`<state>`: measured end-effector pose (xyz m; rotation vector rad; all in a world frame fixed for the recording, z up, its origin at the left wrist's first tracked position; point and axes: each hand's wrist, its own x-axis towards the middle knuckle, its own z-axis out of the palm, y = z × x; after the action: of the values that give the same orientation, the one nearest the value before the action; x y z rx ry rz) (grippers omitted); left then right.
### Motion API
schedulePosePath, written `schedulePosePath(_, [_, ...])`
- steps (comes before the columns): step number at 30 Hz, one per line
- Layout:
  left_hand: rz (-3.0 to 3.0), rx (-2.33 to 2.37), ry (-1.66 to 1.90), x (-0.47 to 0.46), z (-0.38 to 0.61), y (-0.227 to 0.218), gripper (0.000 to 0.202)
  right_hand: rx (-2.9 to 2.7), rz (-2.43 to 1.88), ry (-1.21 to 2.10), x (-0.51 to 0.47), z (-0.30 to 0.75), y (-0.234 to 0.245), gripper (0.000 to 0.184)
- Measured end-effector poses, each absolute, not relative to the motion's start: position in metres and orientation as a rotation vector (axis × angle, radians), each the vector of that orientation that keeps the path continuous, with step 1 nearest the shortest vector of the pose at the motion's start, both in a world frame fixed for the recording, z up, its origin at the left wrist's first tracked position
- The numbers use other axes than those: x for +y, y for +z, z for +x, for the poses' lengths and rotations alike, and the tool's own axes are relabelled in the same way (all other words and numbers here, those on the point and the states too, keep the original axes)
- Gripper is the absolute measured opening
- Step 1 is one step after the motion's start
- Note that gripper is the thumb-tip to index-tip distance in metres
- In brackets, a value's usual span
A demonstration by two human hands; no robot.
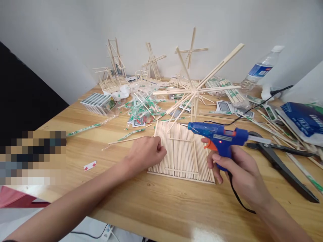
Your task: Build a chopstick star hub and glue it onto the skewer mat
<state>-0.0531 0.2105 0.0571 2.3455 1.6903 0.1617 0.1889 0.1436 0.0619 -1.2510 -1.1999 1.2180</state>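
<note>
My right hand grips a blue glue gun with an orange trigger, its nozzle pointing left above a flat panel of wooden sticks lying on the wooden table. My left hand rests curled in a loose fist on the panel's left edge; nothing shows in it. A spoked wheel of chopsticks stands just behind the panel, near the gun's nozzle.
Black shears lie right of the gun. A heap of wrapped chopsticks, card packs, stick models, a water bottle and a blue bag crowd the back. The gun's black cord trails over the table.
</note>
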Motion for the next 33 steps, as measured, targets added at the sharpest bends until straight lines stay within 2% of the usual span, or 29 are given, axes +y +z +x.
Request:
schedulePosePath(3, [2.391,1.735,0.122,0.21,-0.054,0.059,0.02,-1.29,-1.376,1.263,0.142,0.182,0.063,0.023])
schedulePosePath(8, [2.409,1.747,0.046,0.209,-0.054,0.06,0.025,-1.567,-1.515,1.108,0.144,0.175,0.061,0.035])
schedulePosePath(12, [2.417,1.755,0.046,0.21,-0.054,0.06,0.024,-1.721,-1.558,0.98,0.145,0.172,0.056,0.036])
schedulePosePath(20, [2.379,1.759,0.062,0.215,-0.056,0.061,0.027,-1.666,-1.588,1.091,0.15,0.168,0.046,0.04])
schedulePosePath(33, [2.397,1.771,0.078,0.216,-0.056,0.061,0.029,-1.726,-1.609,1.032,0.155,0.165,0.045,0.035])
